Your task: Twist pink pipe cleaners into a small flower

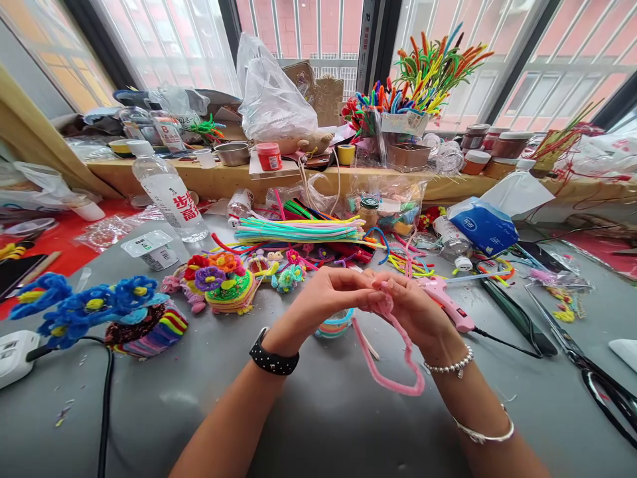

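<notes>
Evidently, fingertip shaping of a fuzzy pink stem is the step in hand. At the frame's left, blue flowers lean out of a striped pot; left of centre sits a flower-topped piece. Around the middle, the left hand has thumb and fingers pinched nearly closed at the pink stem, whose slack loop hangs right of centre. Just right, the right hand also pinches it, thumb and fingertips closed; how its farther fingers lie I cannot tell. A next move seems to call for a steady grip and small twists, minding the loop. Farther right rest a pink glue gun and, at the edge, scissors.
</notes>
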`<state>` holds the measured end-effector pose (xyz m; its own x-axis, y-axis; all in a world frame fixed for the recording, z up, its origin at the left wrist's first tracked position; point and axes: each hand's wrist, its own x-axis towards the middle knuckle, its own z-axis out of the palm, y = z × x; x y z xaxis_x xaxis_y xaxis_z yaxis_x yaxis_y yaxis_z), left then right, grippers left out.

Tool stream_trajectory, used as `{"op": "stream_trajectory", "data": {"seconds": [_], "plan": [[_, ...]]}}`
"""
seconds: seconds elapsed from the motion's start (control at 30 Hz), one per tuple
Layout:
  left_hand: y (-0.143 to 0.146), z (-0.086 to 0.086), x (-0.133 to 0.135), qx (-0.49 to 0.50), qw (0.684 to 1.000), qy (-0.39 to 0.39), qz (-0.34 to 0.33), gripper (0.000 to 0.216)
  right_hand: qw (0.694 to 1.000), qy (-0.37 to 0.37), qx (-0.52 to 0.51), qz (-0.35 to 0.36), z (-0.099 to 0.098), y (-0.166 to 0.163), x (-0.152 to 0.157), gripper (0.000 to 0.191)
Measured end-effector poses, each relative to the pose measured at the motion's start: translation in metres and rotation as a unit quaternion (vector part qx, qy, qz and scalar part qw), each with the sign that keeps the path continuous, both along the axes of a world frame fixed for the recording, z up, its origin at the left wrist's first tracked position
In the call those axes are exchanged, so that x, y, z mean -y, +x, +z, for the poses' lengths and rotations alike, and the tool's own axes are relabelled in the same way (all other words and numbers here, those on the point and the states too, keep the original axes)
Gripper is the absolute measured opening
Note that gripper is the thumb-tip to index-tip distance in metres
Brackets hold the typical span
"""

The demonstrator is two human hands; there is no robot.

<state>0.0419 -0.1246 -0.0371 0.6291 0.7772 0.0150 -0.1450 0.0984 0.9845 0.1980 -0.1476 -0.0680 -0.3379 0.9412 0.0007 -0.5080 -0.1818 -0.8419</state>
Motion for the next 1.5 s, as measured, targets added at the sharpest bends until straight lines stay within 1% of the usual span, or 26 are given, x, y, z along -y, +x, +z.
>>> {"op": "stream_trajectory", "data": {"seconds": [0.13,0.23,0.33,0.43,0.53,0.63,0.73,0.9,1.03,1.1,1.23,1.5], "plan": [[0.002,0.001,0.001,-0.017,1.0,0.018,0.003,0.012,0.999,0.042,0.012,0.005,0.003,0.002,0.0,0.017],[0.002,0.0,0.001,-0.041,0.999,0.017,0.011,0.015,0.998,0.051,0.047,0.001,0.006,0.004,0.0,0.018],[0.003,-0.001,-0.001,-0.039,0.997,0.014,0.071,0.017,0.989,0.06,0.121,-0.06,0.01,0.008,0.001,0.019],[0.003,-0.004,-0.003,-0.014,0.989,0.02,0.144,0.019,0.961,0.098,0.224,-0.125,0.015,0.011,0.002,0.023],[0.004,-0.006,-0.004,-0.011,0.984,0.041,0.175,0.022,0.939,0.116,0.29,-0.142,0.021,0.01,0.005,0.023],[0.005,-0.007,-0.003,-0.019,0.983,0.054,0.172,0.021,0.932,0.124,0.307,-0.15,0.024,0.008,0.008,0.022],[0.007,-0.007,-0.001,-0.023,0.983,0.057,0.174,0.02,0.924,0.129,0.321,-0.161,0.022,0.005,0.008,0.021],[0.009,-0.007,0.0,-0.018,0.983,0.055,0.174,0.019,0.893,0.164,0.372,-0.194,0.019,0.004,0.009,0.02],[0.01,-0.007,0.0,-0.018,0.982,0.066,0.175,0.019,0.891,0.164,0.389,-0.165,0.019,0.001,0.01,0.021],[0.01,-0.008,0.0,-0.026,0.98,0.077,0.179,0.02,0.885,0.167,0.399,-0.171,0.019,-0.001,0.011,0.02],[0.011,-0.012,-0.002,-0.045,0.976,0.112,0.183,0.022,0.853,0.18,0.445,-0.206,0.019,-0.003,0.01,0.016],[0.012,-0.015,-0.003,-0.057,0.973,0.133,0.182,0.024,0.784,0.199,0.551,-0.207,0.022,-0.004,0.013,0.022]]}}
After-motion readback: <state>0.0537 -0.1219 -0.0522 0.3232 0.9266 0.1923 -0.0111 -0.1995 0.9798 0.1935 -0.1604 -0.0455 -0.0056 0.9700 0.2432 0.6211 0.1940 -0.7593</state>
